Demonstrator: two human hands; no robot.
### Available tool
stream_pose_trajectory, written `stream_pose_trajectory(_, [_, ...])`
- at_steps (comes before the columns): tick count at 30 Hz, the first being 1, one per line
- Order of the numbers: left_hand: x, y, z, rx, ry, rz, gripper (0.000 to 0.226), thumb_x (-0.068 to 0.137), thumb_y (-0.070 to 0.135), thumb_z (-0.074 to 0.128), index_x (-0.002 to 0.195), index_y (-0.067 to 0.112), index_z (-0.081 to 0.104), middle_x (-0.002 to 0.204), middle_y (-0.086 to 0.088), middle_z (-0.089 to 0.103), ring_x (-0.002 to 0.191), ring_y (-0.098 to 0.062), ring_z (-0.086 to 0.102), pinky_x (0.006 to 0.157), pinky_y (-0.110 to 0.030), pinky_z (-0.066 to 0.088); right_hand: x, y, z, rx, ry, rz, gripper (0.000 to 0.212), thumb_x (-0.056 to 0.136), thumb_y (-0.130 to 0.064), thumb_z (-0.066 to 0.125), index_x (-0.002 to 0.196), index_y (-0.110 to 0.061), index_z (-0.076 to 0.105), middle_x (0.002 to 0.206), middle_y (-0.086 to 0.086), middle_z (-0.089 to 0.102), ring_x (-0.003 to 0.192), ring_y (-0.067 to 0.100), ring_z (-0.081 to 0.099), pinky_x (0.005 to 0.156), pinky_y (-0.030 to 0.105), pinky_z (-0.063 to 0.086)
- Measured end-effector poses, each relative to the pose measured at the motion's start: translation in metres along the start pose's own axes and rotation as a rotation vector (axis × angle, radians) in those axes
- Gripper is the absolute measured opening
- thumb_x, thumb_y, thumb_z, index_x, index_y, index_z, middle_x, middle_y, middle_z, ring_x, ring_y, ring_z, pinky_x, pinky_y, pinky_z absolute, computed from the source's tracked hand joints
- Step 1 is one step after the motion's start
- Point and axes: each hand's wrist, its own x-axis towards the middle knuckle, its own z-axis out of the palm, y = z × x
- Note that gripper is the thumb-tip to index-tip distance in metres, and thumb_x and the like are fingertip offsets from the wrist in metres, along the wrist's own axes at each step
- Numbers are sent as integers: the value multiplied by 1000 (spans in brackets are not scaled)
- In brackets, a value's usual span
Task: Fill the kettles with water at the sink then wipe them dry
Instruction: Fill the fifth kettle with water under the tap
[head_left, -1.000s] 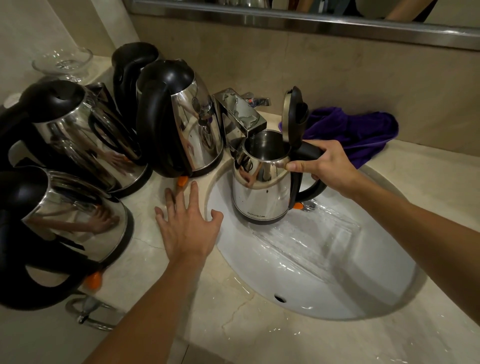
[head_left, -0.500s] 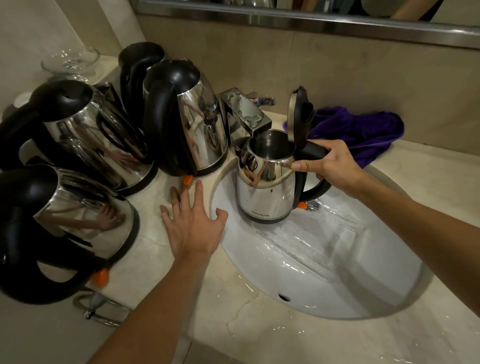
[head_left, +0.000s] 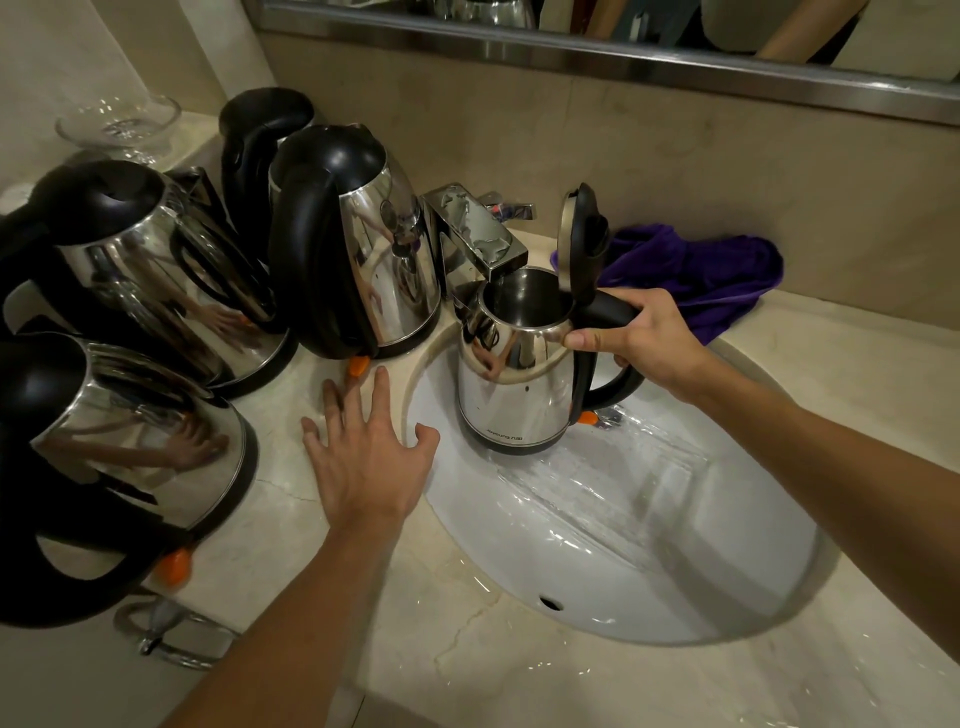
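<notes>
Four closed kettles (head_left: 171, 270) are standing crowded on the counter (head_left: 291, 499) at the left, and just beside them the left hand (head_left: 363, 457) is lying flat, its fingers (head_left: 382, 389) spread and holding nothing. Farther right, the open kettle (head_left: 519, 384) is hanging over the sink (head_left: 675, 561) with its mouth under the faucet (head_left: 472, 234), lid up, the right hand (head_left: 639, 338) wrapping its fingers round the black handle. Filling seems to be the step in hand; no stream is showing, so the tap probably needs opening, and the purple cloth (head_left: 701, 275) is waiting beyond for wiping.
</notes>
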Motion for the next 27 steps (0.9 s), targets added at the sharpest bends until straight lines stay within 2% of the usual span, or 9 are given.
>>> stream_pose_trajectory(2, [0,0,1,0,5,1,80,94,61,35,163,29,8,169,-4,15,157,-28,5,123,-55,12,0,1,0,2,-2,-1,31,73,-29,81,102,-22,74,79,18,63,56,9,50,50,19,42])
stream_pose_trajectory(5, [1,0,2,7,4,-1,80,94,61,35,162,30,8,169,-4,16,157,-28,6,123,-55,12,0,0,0,-4,-3,-5,30,73,-29,81,101,-23,73,73,1,63,56,4,52,51,16,42])
stream_pose_trajectory(11, [1,0,2,3,15,-8,80,93,61,38,162,30,12,168,-4,18,156,-28,7,122,-56,13,-1,0,0,-6,-5,-11,29,76,-25,80,103,-19,72,69,-7,67,57,1,55,53,13,43])
stream_pose_trajectory(14, [1,0,3,9,17,-2,80,93,61,37,162,29,12,168,-4,18,156,-28,8,122,-56,14,0,1,-1,-8,-5,-9,23,81,-16,80,103,-17,72,71,-10,68,59,-1,57,54,11,43])
stream_pose_trajectory(17, [1,0,4,11,20,-5,80,93,61,38,162,29,14,168,-5,20,156,-28,9,122,-57,15,1,2,-1,-15,1,-3,31,76,-26,81,105,-15,73,71,-6,66,57,1,54,53,14,42])
stream_pose_trajectory(20, [2,0,3,1,18,-6,79,93,59,39,162,28,15,167,-6,20,156,-28,9,122,-57,15,1,3,-2,-11,6,-1,34,79,-19,81,110,-7,73,66,-8,64,55,0,52,51,13,41])
stream_pose_trajectory(22, [1,0,2,-4,14,-5,79,94,59,39,162,28,14,168,-6,20,156,-29,9,122,-57,14,0,2,-2,6,3,-1,31,77,-20,81,106,-13,73,66,-8,64,54,1,51,51,13,41])
stream_pose_trajectory(27, [1,0,1,-11,9,-2,80,94,59,39,162,28,13,168,-6,19,156,-29,9,122,-57,13,1,2,-1,-11,-4,-5,31,74,-28,81,103,-18,73,79,12,63,56,5,52,52,17,42])
